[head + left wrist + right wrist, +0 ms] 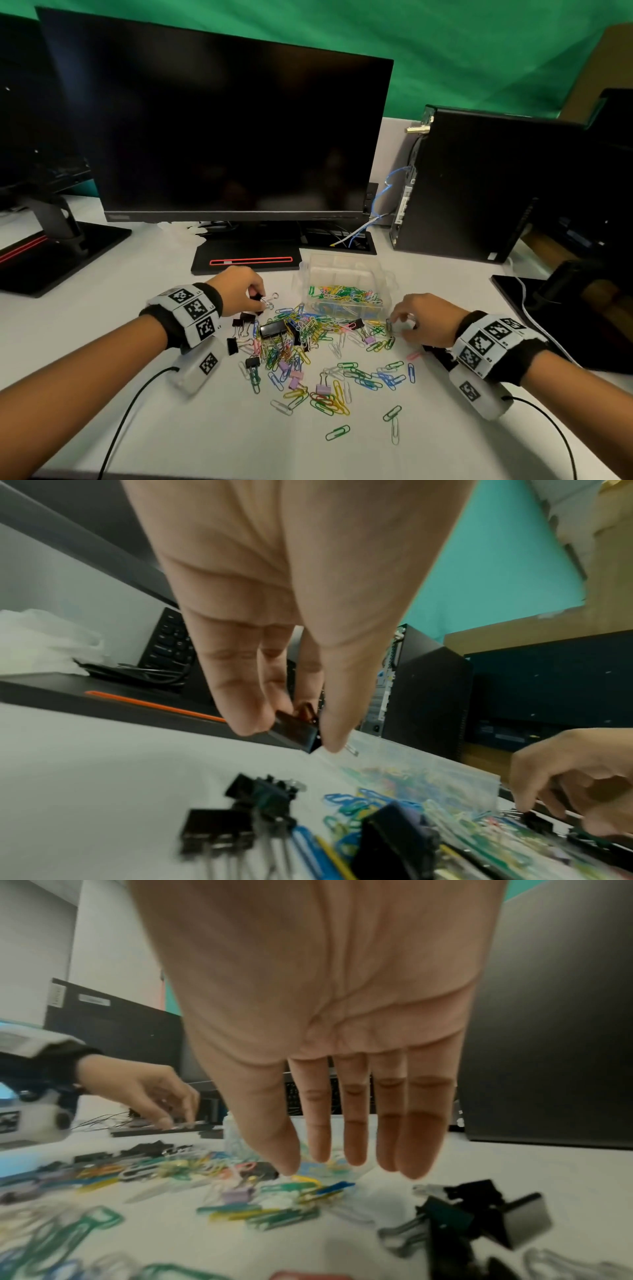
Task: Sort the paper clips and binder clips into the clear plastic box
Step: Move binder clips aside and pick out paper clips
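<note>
A clear plastic box [385,281] stands mid-table and holds many coloured paper clips. In front of it lies a loose heap of paper clips [308,330] mixed with black binder clips [273,329] and purple binder clips [322,389]. My left hand [258,298] is left of the box and pinches a small black binder clip [296,733] between thumb and fingers, just above the table. My right hand [397,323] hovers at the heap's right edge. Its fingers [356,1139] hang straight over the paper clips [291,1191], and I see nothing held between them.
A dark monitor [219,137] on a black stand base [246,262] rises just behind the box. A computer tower [479,185] stands at the back right. A second monitor base [61,255] sits at the left. Black gear [568,291] lies at the right, and stray clips [337,432] lie nearer me.
</note>
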Motion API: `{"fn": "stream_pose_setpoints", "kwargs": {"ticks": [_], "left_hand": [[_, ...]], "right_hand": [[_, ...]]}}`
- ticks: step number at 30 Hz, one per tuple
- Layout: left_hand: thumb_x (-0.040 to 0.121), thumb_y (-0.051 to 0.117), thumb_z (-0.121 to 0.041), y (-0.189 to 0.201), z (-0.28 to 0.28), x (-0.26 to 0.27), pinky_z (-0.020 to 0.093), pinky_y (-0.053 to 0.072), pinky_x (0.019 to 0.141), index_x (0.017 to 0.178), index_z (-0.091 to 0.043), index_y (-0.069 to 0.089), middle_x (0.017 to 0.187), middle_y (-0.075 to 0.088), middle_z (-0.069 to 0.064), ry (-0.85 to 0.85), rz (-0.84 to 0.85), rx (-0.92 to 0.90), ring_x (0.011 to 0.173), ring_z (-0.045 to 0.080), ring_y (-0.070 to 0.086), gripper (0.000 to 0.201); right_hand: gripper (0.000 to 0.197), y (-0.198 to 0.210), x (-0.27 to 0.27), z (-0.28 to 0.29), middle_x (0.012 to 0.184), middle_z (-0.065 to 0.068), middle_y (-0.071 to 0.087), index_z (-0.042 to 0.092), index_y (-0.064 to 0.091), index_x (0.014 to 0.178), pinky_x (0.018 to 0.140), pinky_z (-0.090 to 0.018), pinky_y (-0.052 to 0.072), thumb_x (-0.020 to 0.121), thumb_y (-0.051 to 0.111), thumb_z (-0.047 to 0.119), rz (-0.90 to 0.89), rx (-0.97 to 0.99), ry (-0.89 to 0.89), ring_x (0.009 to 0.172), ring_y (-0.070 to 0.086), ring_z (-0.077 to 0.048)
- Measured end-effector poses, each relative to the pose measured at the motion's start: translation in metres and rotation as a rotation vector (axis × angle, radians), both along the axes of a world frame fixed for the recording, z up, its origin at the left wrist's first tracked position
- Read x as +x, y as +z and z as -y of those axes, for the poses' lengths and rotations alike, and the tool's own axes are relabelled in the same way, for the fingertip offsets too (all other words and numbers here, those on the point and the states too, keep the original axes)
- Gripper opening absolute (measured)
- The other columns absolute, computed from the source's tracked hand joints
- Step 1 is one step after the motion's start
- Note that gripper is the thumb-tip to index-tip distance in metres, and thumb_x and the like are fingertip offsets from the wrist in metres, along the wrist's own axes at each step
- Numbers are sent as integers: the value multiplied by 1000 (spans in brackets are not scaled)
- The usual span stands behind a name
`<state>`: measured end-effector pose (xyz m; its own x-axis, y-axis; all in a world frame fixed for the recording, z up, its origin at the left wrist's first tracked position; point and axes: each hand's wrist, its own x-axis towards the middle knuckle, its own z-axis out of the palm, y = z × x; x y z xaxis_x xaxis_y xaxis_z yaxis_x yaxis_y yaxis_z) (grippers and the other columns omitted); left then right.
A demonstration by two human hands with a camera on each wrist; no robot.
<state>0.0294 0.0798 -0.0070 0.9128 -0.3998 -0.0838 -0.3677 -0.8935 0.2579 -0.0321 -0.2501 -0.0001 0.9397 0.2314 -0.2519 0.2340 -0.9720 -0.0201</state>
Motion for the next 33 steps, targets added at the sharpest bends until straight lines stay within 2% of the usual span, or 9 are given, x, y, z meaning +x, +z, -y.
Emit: {"fn": "stream_pose_setpoints", "kwargs": {"ticks": [4, 7, 9, 14, 21, 24, 27, 30, 33], "left_hand": [[87, 62, -28, -6, -6, 7, 14, 36, 61, 110, -14, 65, 94, 54, -3, 52, -24, 60, 78, 10, 48, 27], [88, 60, -27, -13, -6, 8, 20, 39, 74, 109, -14, 65, 103, 60, 2, 63, -39, 119, 86, 13, 50, 25], [89, 58, -27, -17, -4, 8, 24, 42, 81, 110, -15, 64, 111, 61, 4, 68, -51, 155, 95, 17, 54, 25], [88, 57, -31, -16, 4, 7, 27, 42, 89, 114, -19, 60, 117, 54, 4, 69, -52, 161, 106, 20, 53, 28], [89, 57, -33, -8, 37, -11, 31, 42, 98, 119, -23, 57, 121, 50, 3, -129, -14, 71, 112, 19, 49, 32], [90, 54, -33, -7, 56, -22, 30, 39, 100, 127, -22, 53, 128, 50, 4, -217, -47, 86, 117, 19, 49, 39], [91, 53, -32, -6, 72, -25, 32, 38, 104, 140, -18, 39, 138, 45, 7, -257, -89, 122, 124, 22, 46, 53], [91, 52, -30, -5, 85, -28, 34, 40, 103, 142, -15, 35, 138, 46, 10, -275, -104, 175, 124, 25, 46, 56], [91, 53, -31, -10, 92, -32, 35, 37, 106, 142, -13, 36, 140, 42, 10, -296, -118, 223, 127, 25, 43, 56]], "right_hand": [[53, -9, -3, -13, 129, -5, 51, 20, 47, 135, 97, -30, 45, 82, 53, 16, -70, 17, 49, 115, 52, -23], [57, -11, -6, -16, 137, -4, 43, 20, 40, 140, 100, -26, 38, 85, 52, 15, -89, 6, 72, 123, 45, -22], [55, -12, -7, -15, 139, -3, 41, 21, 41, 139, 102, -26, 37, 86, 51, 15, -74, 4, 78, 125, 44, -22], [39, -15, -14, -11, 125, -5, 53, 20, 55, 127, 98, -31, 44, 87, 53, 22, -39, 13, 40, 113, 52, -22], [27, -21, -31, -10, 107, 3, 58, 22, 63, 109, 85, -19, 42, 83, 60, 27, -35, 125, 84, 94, 51, -10], [25, -21, -35, -14, 96, 9, 56, 22, 66, 104, 79, -16, 43, 79, 63, 25, -64, 176, 103, 85, 51, -6], [24, -19, -33, -16, 100, 7, 57, 21, 65, 105, 76, -16, 41, 81, 63, 25, -44, 195, 117, 81, 49, -4], [28, -18, -30, -17, 106, 4, 57, 21, 63, 112, 75, -16, 32, 85, 61, 27, -6, 152, 106, 69, 40, 3], [27, -18, -29, -19, 111, 1, 61, 20, 63, 111, 75, -16, 33, 85, 59, 22, -24, 123, 119, 79, 45, -5]]}}
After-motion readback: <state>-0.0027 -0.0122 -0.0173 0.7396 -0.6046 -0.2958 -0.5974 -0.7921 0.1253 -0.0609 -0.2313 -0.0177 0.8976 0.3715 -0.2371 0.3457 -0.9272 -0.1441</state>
